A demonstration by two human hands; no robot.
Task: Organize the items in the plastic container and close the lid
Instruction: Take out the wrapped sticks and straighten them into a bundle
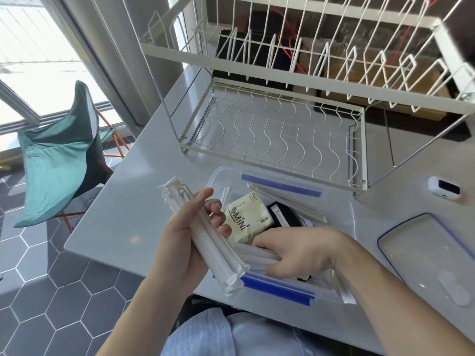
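A clear plastic container (352, 217) with blue clip edges sits on the grey table near its front edge. Inside lie a cream "MiNi" packet (246, 217), a black item (288, 214) and more paper-wrapped sticks (282, 196). My left hand (180, 242) is shut on a bundle of white paper-wrapped sticks (203, 235), held over the container's left side. My right hand (303, 253) reaches into the container's near side, fingers closed on other wrapped sticks (257, 255) lying there. The clear lid (426, 255) with a blue rim lies flat to the right of the container.
A white wire dish rack (270, 129) stands just behind the container, its upper tier overhead. A small white device (444, 187) rests at the right. A green folding chair (61, 160) stands on the tiled floor left of the table.
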